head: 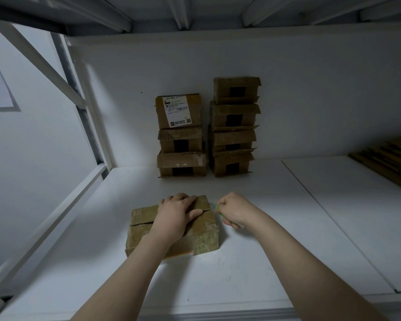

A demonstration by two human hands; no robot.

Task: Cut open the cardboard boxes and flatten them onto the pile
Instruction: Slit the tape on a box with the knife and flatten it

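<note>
While your left hand [175,215] lies flat across the top of the box [144,224], fingers spread and pressing down with the thumb right on the seam between the flaps, your right hand [235,210] is curled round a thin green cutter [218,208] just beside the box's right side. The box sits on the shelf [241,274] towards the front edge, a little left of the middle.

The main risk, as I judge it, is that your thumb lies on the very line the blade would follow. If you draw the cutter along that seam towards the left hand, a slip through the tape [204,224] could run straight into thumb or fingers. Shift the hand onto one flap first. The tape looks wrinkled and layered, so the blade may snag and then jump. Too little pressure could let the box slide on the smooth shelf. A deep cut could also score whatever is inside.

As for contents, the seam shows only a dark slit, so you cannot tell whether the box holds anything. At the back edge, against the wall, stand a left stack [181,135] of three boxes, the top one bearing a white label [176,111], and a right stack [235,126] of four, their contents hidden. The flattened pile [389,158] lies at the right edge, well apart from the box.
</note>
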